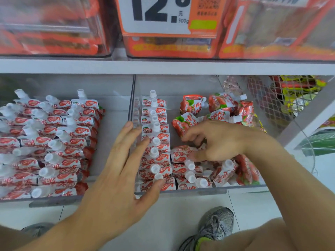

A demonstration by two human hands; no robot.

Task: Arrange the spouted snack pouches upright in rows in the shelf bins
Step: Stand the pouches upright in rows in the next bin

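We are facing a grey store shelf [163,67] that carries two clear bins side by side. The left bin [112,105] holds three packed rows of white-and-red spouted pouches [59,145], caps up and leaning toward ten o'clock. In the right bin [181,86], one tidy row of pouches [155,134] stands along its left wall, and a shorter second row [188,171] has begun beside it at the front. Toward one o'clock from that row, loose pouches [213,109] lie tumbled in a heap at the back.

Our left hand [123,167] is spread flat, its fingers [145,147] released and resting against the left side of the tidy row, thumb touching a cap near the front edge. Our right hand [217,142] hovers over the middle of the right bin, its fingers [192,137] curled loosely downward near the fallen pouches; we cannot tell whether they grip anything.

At twelve o'clock, above the shelf, hang orange packaged goods [54,33] and a price tag [163,15] reading 12.8. At two o'clock a wire mesh basket [282,95] holds yellow packets. Below, at six o'clock, lies a pale tiled floor [181,211] with a grey sneaker [215,225].
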